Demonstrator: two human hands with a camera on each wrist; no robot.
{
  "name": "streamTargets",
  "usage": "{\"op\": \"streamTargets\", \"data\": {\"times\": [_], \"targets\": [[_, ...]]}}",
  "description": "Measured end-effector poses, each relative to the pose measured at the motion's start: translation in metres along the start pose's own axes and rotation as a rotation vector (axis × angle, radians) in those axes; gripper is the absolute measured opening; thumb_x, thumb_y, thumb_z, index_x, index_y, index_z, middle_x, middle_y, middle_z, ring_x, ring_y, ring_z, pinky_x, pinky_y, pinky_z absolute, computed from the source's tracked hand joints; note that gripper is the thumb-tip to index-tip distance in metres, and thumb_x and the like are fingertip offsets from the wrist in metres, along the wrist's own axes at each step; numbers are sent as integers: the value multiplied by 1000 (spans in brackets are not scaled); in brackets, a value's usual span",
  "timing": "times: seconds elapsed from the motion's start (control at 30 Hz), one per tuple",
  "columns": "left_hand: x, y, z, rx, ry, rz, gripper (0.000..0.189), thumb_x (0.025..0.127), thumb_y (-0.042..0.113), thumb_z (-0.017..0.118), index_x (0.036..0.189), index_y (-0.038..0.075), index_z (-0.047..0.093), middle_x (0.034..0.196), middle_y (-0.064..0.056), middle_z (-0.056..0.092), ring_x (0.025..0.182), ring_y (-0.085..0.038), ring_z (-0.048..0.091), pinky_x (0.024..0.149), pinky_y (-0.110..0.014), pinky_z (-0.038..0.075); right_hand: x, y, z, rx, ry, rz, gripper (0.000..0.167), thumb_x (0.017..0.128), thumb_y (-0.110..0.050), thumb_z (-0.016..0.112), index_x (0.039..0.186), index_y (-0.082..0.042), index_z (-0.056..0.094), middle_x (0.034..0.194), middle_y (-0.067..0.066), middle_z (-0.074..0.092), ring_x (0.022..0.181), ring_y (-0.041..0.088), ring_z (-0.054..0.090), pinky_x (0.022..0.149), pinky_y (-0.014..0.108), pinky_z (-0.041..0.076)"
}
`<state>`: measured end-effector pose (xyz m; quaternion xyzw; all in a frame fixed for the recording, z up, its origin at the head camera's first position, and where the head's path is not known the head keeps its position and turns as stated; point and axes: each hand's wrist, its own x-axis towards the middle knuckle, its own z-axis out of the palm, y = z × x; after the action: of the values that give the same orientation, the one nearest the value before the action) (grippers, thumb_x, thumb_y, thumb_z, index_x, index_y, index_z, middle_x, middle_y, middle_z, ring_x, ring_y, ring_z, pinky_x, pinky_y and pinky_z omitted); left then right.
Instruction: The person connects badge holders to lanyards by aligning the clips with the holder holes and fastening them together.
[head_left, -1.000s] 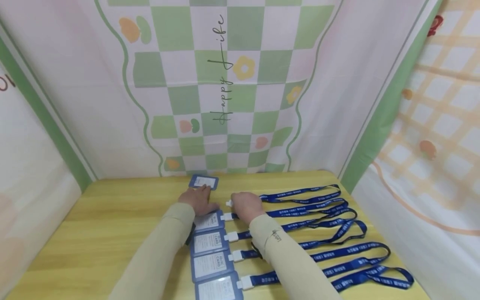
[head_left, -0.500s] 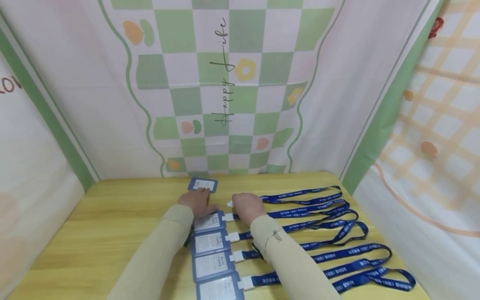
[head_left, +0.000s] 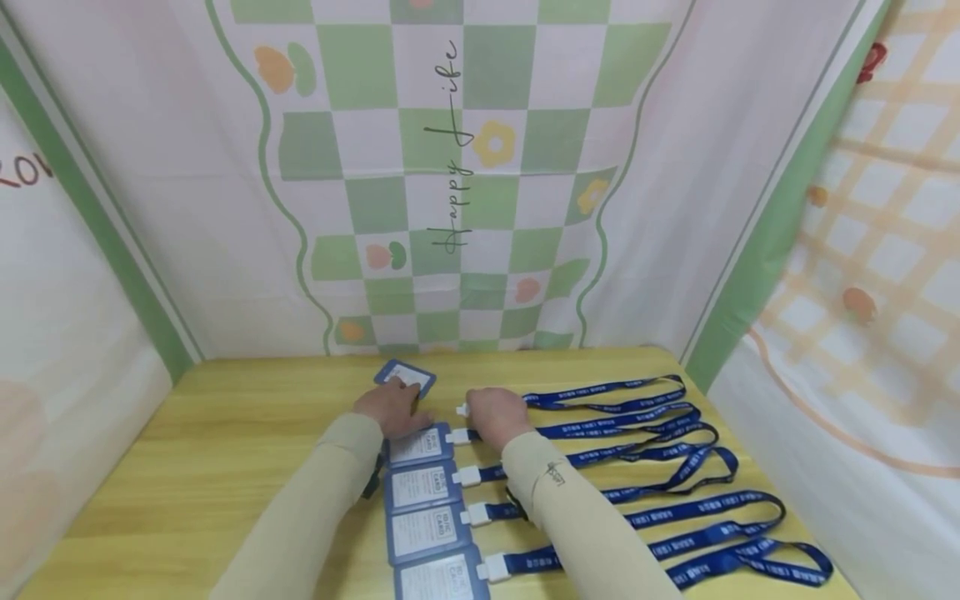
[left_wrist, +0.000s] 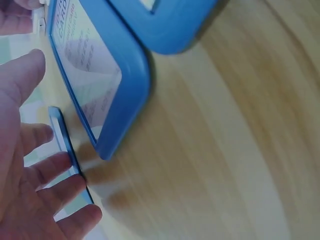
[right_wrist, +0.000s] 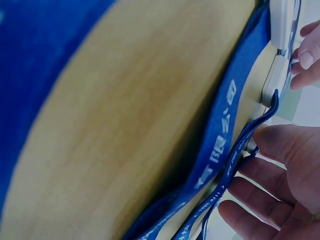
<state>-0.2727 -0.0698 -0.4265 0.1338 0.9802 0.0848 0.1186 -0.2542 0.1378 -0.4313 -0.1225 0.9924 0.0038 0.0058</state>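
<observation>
My left hand (head_left: 390, 408) reaches toward the back of the table with its fingers extended, the tips on the near edge of a blue-framed badge holder (head_left: 403, 377) that lies askew. In the left wrist view the same holder (left_wrist: 65, 137) appears behind the fingers. Below the left hand, another badge holder (head_left: 418, 444) heads a column of similar ones. My right hand (head_left: 497, 417) pinches the white clip end (head_left: 462, 410) of the farthest blue lanyard (head_left: 603, 388). In the right wrist view, thumb and index finger meet at that lanyard's end.
More badge holders (head_left: 423, 533) run toward the front edge, each with a white clip (head_left: 477, 513) at its right side. Several blue lanyards (head_left: 705, 500) stretch to the right across the yellow wooden table (head_left: 225, 450). A checked curtain (head_left: 495, 208) hangs behind.
The far badge holder has turned clockwise under my left fingertips, from nearly straight to slanted. My right hand keeps its pinch on the lanyard clip. The head view has shifted slightly.
</observation>
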Motion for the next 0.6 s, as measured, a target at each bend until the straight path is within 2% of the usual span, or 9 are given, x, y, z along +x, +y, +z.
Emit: {"op": "streamTargets", "data": {"times": [0.33,0.6], "targets": [[-3,-7,7,9,22,37,76,96,63,63,152,12,53,156,-24,47,134,-44,56,110,-60,50,1,0,1,6,-3,-4,6,97,-23,72,96,-18,70,86,1,72,78,20,68,69,39,63],[-10,-8,3,3,35,74,73,96,59,66,145,6,58,151,-24,54,134,-42,57,113,-58,48,1,0,0,18,0,-4,7,98,-22,72,94,-17,69,82,1,69,75,20,66,68,39,62]]}}
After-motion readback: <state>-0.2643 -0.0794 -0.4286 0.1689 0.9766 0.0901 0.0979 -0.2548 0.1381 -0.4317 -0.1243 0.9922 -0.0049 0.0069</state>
